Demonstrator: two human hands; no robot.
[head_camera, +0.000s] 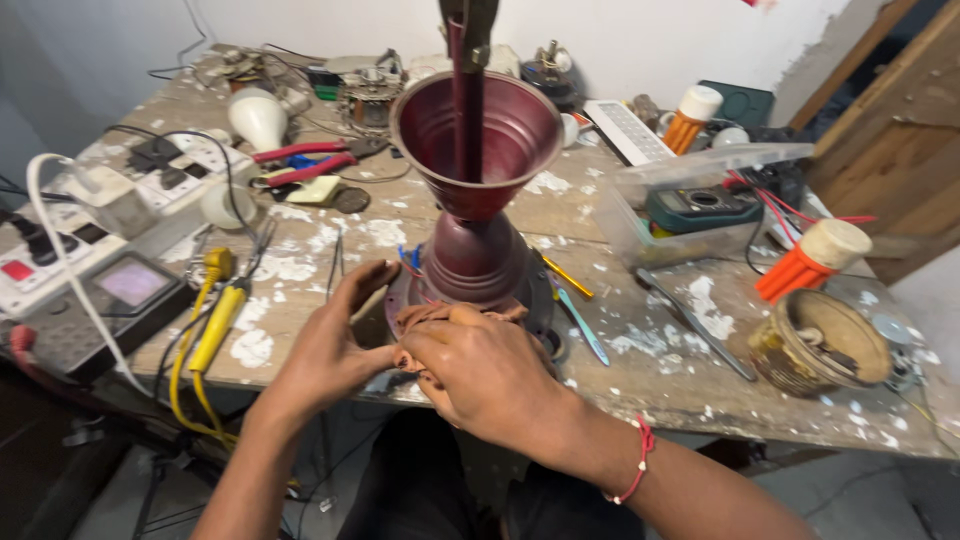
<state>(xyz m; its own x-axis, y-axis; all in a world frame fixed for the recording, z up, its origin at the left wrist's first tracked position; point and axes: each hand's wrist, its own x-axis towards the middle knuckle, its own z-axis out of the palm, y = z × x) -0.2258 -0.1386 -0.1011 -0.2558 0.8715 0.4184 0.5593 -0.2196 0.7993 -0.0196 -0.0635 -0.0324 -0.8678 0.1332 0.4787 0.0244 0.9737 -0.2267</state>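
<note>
- The maroon fan body (472, 262) stands upright at the near edge of your desk (640, 350), straight ahead of you. It is smooth painted metal: a rounded dome below, a flared funnel-shaped cup (478, 140) above, and a dark rod (466, 90) rising through the cup and out of the top of the view.
- The desk is rough bare wood, splashed all over with white paint.
- Your right hand (480, 372) sits at the foot of the fan body, fingers (430, 352) curled and clenched around a crumpled brownish cloth (440, 316), pressing it against the base.
- Your left hand (335, 345) lies just beside it on the left. Its fingers (368, 280) are partly open and bent, with the tips touching the base rim; you cannot tell whether they pinch anything.
- A red thread bracelet (640, 462) circles your right wrist.
- To the left lies a yellow-handled tool (218, 318) with a yellow cord, near a dark box meter (120, 295).
- To the right, a teal-handled screwdriver (582, 326) lies close to the base, a long grey metal tool (695, 325) farther out, and a worn round tin (818, 342) of oddments beyond that.
- A clear plastic box (690, 205) holds a multimeter behind them.
</note>
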